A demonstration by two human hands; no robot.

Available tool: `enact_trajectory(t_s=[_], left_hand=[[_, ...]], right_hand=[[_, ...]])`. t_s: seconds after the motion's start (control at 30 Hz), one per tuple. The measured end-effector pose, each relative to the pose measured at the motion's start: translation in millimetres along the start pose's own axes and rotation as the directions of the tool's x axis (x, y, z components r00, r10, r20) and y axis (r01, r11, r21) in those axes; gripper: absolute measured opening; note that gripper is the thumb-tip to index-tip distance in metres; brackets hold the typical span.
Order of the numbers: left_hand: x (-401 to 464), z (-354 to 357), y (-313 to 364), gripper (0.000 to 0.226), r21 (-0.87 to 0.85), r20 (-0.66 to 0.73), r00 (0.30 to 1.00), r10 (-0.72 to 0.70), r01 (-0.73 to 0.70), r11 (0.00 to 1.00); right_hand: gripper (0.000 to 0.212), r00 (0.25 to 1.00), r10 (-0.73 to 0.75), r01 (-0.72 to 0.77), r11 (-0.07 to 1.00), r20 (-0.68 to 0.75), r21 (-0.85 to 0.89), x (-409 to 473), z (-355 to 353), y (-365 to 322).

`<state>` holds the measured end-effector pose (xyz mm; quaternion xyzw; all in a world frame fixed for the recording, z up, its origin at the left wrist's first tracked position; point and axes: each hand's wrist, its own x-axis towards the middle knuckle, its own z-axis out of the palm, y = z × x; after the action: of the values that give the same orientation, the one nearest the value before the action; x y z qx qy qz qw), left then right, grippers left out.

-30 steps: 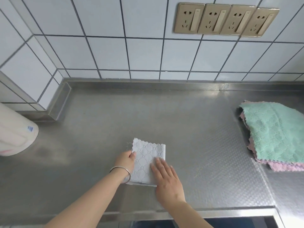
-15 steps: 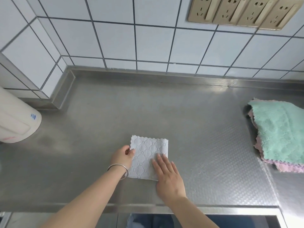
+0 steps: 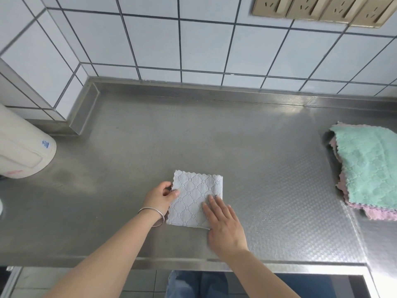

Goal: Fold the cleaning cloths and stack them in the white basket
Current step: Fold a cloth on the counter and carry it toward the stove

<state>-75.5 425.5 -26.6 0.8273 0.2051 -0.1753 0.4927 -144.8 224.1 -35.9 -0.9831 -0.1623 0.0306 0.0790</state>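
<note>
A small grey-white cloth [image 3: 194, 196], folded to a square, lies flat on the steel counter [image 3: 193, 136] near its front edge. My left hand [image 3: 160, 197], with a metal bangle on the wrist, pinches the cloth's left edge between thumb and fingers. My right hand [image 3: 225, 226] lies flat with straight fingers on the cloth's lower right corner. A pile of unfolded cloths [image 3: 369, 168], green on top and pink beneath, sits at the right edge of the counter. The white basket is not in view.
A white cylindrical appliance [image 3: 21, 147] lies at the far left of the counter. Tiled walls close off the back and the left corner, with a row of beige sockets [image 3: 322, 9] high on the back wall. The counter's front edge runs just below my hands.
The view has tilted down and a little left. My left thumb and fingers have closed on the cloth's left edge; my right hand stays flat on it.
</note>
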Motion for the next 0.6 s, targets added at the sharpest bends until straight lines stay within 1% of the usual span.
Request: enact_trajectory(t_s=[0.1, 0.33, 0.43, 0.53, 0.6], left_hand=[[2.4, 0.7, 0.3, 0.026, 0.023, -0.025, 1.0, 0.003, -0.003, 1.0], [12.5, -2.9, 3.9, 0.025, 0.141, -0.01, 1.0, 0.017, -0.016, 0.99], [11.7, -2.3, 4.0, 0.024, 0.181, -0.014, 1.0, 0.026, -0.023, 0.983], [7.8, -0.4, 2.6, 0.027, 0.179, -0.037, 0.998, 0.05, -0.043, 0.983], [5.4, 1.1, 1.9, 0.028, 0.168, -0.061, 0.997, 0.056, -0.045, 0.985]], right_hand=[[0.075, 1.0, 0.003, -0.003, 1.0, -0.008, 0.009, 0.0, -0.3, -1.6], [0.071, 1.0, -0.01, 0.011, 0.999, -0.016, 0.051, 1.7, -0.5, 0.8], [0.071, 1.0, -0.022, 0.023, 0.999, -0.01, 0.042, 0.2, 1.1, 2.1], [0.071, 1.0, -0.019, 0.019, 0.999, 0.005, 0.043, -0.1, 1.6, 3.5], [0.067, 1.0, -0.016, 0.015, 0.998, 0.014, 0.06, -0.1, 1.3, 3.8]])
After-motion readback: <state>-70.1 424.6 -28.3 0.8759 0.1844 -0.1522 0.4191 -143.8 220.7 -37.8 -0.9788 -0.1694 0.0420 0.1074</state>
